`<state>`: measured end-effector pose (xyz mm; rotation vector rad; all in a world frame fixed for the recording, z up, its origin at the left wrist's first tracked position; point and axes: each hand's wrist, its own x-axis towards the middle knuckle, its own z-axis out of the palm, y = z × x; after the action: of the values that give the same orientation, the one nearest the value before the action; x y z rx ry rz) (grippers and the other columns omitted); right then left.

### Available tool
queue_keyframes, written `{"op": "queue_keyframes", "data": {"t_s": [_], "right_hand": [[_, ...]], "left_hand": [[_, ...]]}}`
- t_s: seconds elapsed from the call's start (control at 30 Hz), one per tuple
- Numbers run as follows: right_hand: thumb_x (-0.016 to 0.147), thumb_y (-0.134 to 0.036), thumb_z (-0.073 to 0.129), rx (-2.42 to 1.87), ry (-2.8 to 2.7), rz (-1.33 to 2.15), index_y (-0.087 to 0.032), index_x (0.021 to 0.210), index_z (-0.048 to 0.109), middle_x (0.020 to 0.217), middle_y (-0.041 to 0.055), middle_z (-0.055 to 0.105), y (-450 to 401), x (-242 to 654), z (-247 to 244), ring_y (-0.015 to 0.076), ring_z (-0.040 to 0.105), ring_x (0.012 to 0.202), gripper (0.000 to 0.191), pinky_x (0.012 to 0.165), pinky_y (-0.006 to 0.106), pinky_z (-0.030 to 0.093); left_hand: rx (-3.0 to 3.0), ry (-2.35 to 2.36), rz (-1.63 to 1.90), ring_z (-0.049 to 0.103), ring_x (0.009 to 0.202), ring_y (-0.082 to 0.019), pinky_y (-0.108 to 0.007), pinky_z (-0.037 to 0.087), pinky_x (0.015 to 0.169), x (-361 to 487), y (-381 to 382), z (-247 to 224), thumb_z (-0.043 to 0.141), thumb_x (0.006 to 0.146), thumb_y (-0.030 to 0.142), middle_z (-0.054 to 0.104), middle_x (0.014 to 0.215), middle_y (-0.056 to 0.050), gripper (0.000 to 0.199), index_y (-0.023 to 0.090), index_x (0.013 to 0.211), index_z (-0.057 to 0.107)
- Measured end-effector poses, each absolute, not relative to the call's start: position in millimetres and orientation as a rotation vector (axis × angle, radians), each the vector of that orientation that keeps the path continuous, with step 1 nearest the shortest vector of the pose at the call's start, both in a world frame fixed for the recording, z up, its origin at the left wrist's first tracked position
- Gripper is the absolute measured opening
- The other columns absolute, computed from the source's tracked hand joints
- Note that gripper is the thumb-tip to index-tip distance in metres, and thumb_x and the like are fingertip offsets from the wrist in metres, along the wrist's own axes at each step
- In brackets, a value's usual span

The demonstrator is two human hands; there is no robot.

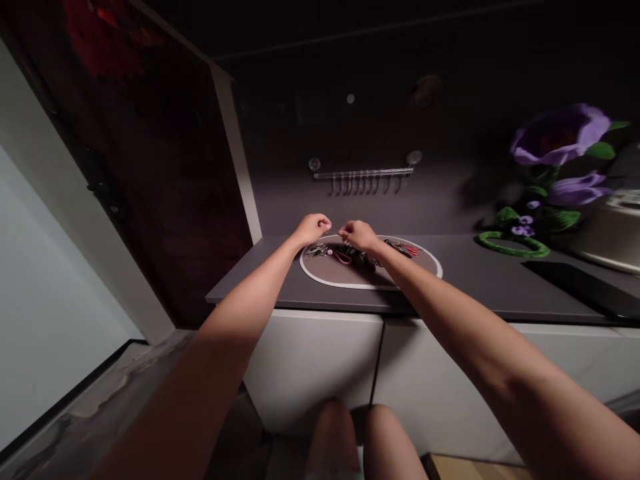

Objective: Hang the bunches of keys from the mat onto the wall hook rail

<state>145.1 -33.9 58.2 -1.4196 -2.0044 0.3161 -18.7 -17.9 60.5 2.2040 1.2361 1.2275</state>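
Note:
My left hand point(313, 229) is raised just above the left part of an oval mat point(320, 275) with a white rim, its fingers curled in a pinch. Close beside it, my right hand point(359, 234) also has thumb and fingers pinched together. Whatever either hand holds is too small to make out. Under the left hand lies a bunch of keys point(317, 250). A pinkish strap loop point(343, 257) and dark items point(363, 259) rest below the right hand. Farther right on the mat are more dark pieces and some red-tipped items point(412, 251).
The mat sits on a grey counter point(465, 280) above white cabinets point(320, 360). A rail with hooks point(365, 175) is fixed to the wall behind. Purple artificial flowers point(565, 137), a green ring base point(515, 245) and a dark flat panel point(575, 287) are at the right.

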Motion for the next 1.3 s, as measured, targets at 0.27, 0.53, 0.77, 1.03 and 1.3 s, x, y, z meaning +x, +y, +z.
{"op": "queue_keyframes", "data": {"t_s": [0.27, 0.53, 0.77, 1.03, 1.3], "right_hand": [[0.079, -0.018, 0.045, -1.580, -2.198, -0.119, -0.016, 0.096, 0.067, 0.101, 0.0125, 0.065, -6, 114, 41, 0.0199, 0.060, 0.092, 0.027, 0.076, 0.024, 0.041], [0.081, -0.021, 0.048, -1.599, -2.265, -0.204, -0.015, 0.098, 0.065, 0.103, 0.0151, 0.062, -1, 112, 23, 0.0210, 0.058, 0.094, 0.025, 0.078, 0.025, 0.041], [0.080, -0.020, 0.049, -1.577, -2.290, -0.186, -0.017, 0.096, 0.067, 0.102, 0.0146, 0.063, 5, 115, 17, 0.0230, 0.058, 0.094, 0.024, 0.076, 0.027, 0.041], [0.078, -0.021, 0.052, -1.643, -2.303, -0.146, -0.019, 0.096, 0.067, 0.103, 0.0112, 0.065, 3, 112, 22, 0.0211, 0.059, 0.094, 0.024, 0.073, 0.025, 0.041], [0.076, -0.022, 0.055, -1.646, -2.290, -0.150, -0.020, 0.098, 0.067, 0.105, 0.0109, 0.064, 5, 111, 23, 0.0197, 0.059, 0.094, 0.025, 0.075, 0.024, 0.040]], "left_hand": [[2.602, 1.476, 1.107, 0.054, 0.088, -0.019, -0.029, 0.038, 0.083, -32, 12, 36, 0.048, 0.078, 0.019, 0.064, 0.090, -0.009, 0.019, 0.017, 0.082, 0.067], [2.608, 1.340, 1.018, 0.054, 0.091, -0.019, -0.029, 0.036, 0.086, -42, 24, 8, 0.049, 0.079, 0.023, 0.065, 0.092, -0.007, 0.020, 0.021, 0.086, 0.067], [2.541, 1.286, 0.936, 0.053, 0.075, -0.016, -0.025, 0.039, 0.075, -44, 23, 4, 0.048, 0.076, 0.023, 0.065, 0.076, -0.004, 0.019, 0.018, 0.073, 0.066], [2.532, 1.301, 0.926, 0.049, 0.062, -0.013, -0.022, 0.037, 0.063, -41, 23, 4, 0.051, 0.070, 0.017, 0.061, 0.070, -0.003, 0.013, 0.015, 0.069, 0.064], [2.281, 1.340, 1.073, 0.047, 0.060, -0.011, -0.022, 0.036, 0.061, -42, 17, 10, 0.057, 0.068, 0.019, 0.059, 0.065, -0.001, 0.007, 0.013, 0.069, 0.061]]}}
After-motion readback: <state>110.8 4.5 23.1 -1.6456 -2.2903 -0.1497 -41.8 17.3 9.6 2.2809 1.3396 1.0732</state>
